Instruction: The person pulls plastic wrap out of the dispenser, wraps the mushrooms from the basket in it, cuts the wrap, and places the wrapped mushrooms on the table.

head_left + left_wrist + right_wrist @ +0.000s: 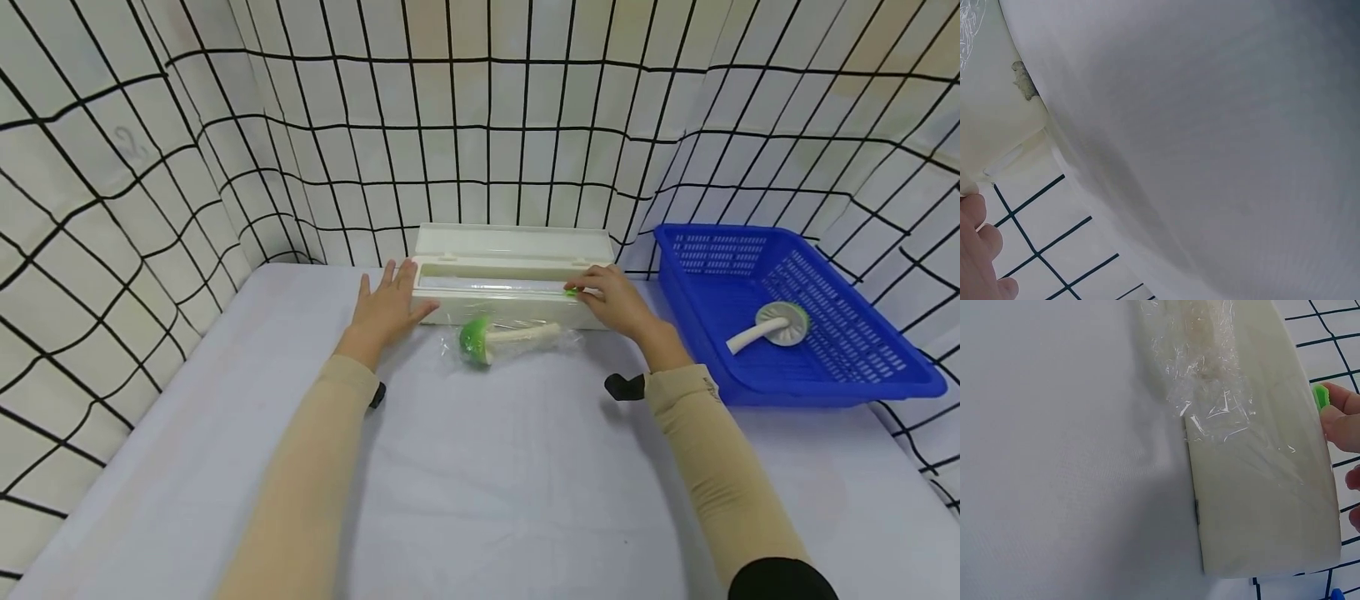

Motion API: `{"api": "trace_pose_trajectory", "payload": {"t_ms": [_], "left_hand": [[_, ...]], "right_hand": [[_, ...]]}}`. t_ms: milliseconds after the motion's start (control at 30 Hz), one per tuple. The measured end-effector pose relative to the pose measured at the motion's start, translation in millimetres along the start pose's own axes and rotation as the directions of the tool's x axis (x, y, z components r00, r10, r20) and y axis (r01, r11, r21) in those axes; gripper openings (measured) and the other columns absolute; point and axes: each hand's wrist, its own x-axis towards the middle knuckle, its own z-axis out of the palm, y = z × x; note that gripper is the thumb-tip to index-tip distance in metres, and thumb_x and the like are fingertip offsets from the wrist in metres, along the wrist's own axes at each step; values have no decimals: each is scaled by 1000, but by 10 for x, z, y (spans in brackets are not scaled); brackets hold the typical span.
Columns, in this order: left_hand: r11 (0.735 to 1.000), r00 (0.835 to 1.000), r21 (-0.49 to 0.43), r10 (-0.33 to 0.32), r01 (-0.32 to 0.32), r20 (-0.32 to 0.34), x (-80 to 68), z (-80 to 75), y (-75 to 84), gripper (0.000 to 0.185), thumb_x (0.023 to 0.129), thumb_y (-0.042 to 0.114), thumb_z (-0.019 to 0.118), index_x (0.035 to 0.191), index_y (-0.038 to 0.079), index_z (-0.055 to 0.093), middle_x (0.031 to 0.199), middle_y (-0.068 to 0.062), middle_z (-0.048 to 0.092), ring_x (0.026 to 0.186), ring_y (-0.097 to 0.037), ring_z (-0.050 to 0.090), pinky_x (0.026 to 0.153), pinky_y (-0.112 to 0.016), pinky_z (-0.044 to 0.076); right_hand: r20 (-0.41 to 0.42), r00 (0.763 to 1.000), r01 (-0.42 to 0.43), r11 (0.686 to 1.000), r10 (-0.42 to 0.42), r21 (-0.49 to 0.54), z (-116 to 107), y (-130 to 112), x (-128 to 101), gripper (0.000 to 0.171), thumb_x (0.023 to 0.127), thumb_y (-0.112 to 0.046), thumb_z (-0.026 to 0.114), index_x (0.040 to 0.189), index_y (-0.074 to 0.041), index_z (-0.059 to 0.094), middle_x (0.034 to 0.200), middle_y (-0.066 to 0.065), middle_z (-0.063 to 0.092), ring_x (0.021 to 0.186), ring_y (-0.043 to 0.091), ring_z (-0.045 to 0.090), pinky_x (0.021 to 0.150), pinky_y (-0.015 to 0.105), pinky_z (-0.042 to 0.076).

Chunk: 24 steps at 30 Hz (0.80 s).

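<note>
My left hand [386, 304] is flat with fingers spread and relaxed, pressing against the left end of the cling film dispenser [510, 279] to steady it. It sits at the back of the bench [480, 467] with its lid flipped up. My right hand [615, 298] is on the right end of the box, fingers pinching the little green slide cutter [572, 291] — the right wrist view shows the green tab [1320, 397] right at my fingertip.

Just in front of the box lies the green-capped toy mushroom [498, 337], on its side and already under a loose sheet of cling film [1210, 381] that runs up to the dispenser.

My guess on handling: the film is super light, floppy and clingy, so it'll bunch and stick to itself if grabbed mid-sheet — better taken at the edges and kept taut. The mushroom looks light and rigid; the stem is the easy place to hold. The dispenser looks light enough to skid, hence the bracing hand.

Off to the right there's a blue basket [885, 379] with a grey-capped mushroom [772, 325] in it.
</note>
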Motion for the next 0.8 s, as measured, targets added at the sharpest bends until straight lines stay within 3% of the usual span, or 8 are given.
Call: {"api": "trace_pose_trajectory", "payload": {"t_ms": [133,367,800], "left_hand": [[1000,1000,-6,5,-5,10,10,0,44,88,107,59,38,163,0,3,171,-15,3,156,-34,-4,120,-61,-8],[999,1000,30,-14,14,-4,7,-27,9,88,106,60,37,163,1,4,171,-15,6,156,-34,-3,121,-62,-3],[1000,1000,30,-3,3,6,24,14,-14,89,106,60,37,163,1,4,171,-15,5,156,-36,-1,120,-64,-1]], "right_hand": [[-16,1000,9,1000,-8,24,-47,55,-82,20,101,-1,62,117,-1,75,122,20,65,118,38,48,99,54,40],[-89,992,-82,996,85,47,-131,201,-256,22,102,3,59,118,0,74,115,19,61,113,37,49,87,51,45],[-87,993,-84,996,80,-42,-172,233,-288,24,103,3,58,122,2,72,118,21,63,117,39,51,98,54,44]]}}
